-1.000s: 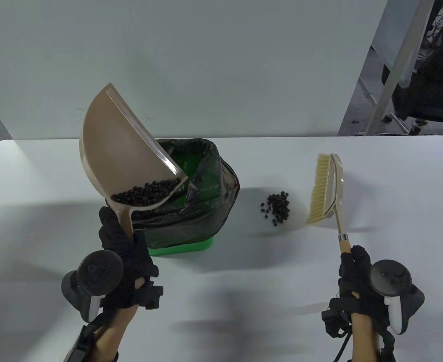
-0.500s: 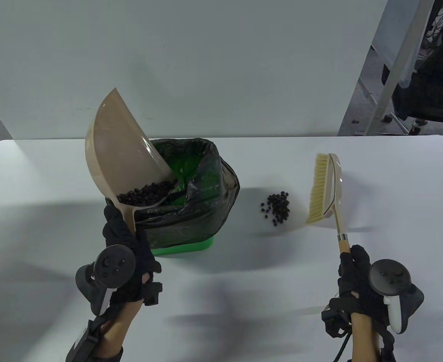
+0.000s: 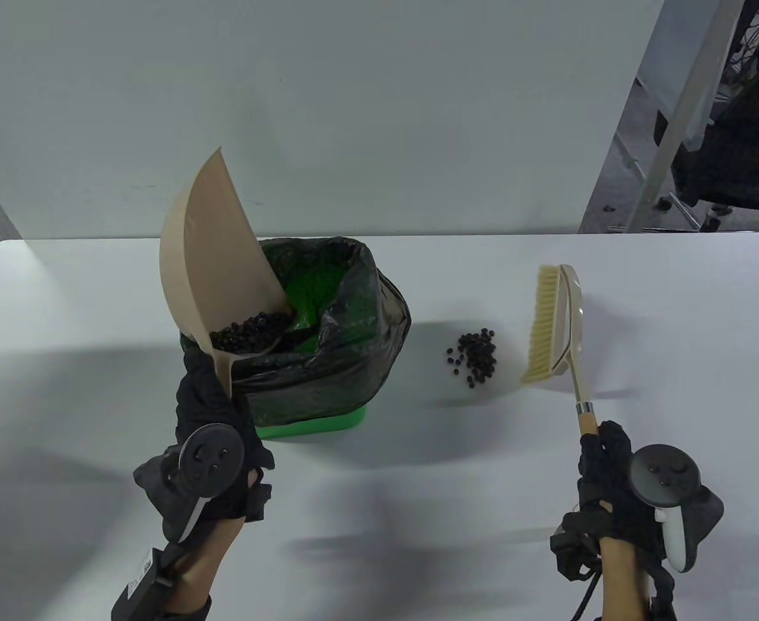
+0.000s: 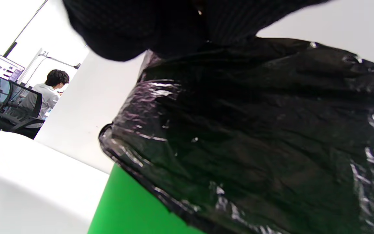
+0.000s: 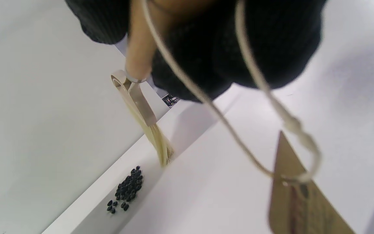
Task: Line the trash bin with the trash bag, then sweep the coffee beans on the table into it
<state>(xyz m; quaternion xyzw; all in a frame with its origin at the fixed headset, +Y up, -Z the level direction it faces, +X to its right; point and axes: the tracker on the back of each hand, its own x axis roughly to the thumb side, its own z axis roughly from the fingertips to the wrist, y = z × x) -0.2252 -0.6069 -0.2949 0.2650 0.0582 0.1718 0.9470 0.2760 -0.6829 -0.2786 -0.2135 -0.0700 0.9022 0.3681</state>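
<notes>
The dustpan [image 3: 214, 259] is gripped by its handle in the left hand [image 3: 214, 420], at the near left corner of the trash bin [image 3: 315, 424]. Compared with a second ago, the pan has been turned further on edge and carried a little to the right, so that its open side now faces the bin's mouth and its lower corner hangs over the rim. The load of coffee beans [image 3: 250, 326] is gathered at that lowest corner, just above the opening; no beans can be seen falling yet. It is judged that tipping is under way and that a little more tilt would be needed to empty the pan.

The wooden handle of the brush [image 3: 557, 323] is grasped in the right hand [image 3: 612, 482], with the bristles held just off the table [image 3: 677, 310]; it has hardly moved over the last second. A small pile of beans [image 3: 473, 356] lies on the table just left of the bristles, between brush and bin, unchanged.

The bin is already lined: the black trash bag [image 3: 360, 336] is folded over its rim, with green plastic showing below and inside. It is judged that another sweep remains once this load is emptied.
</notes>
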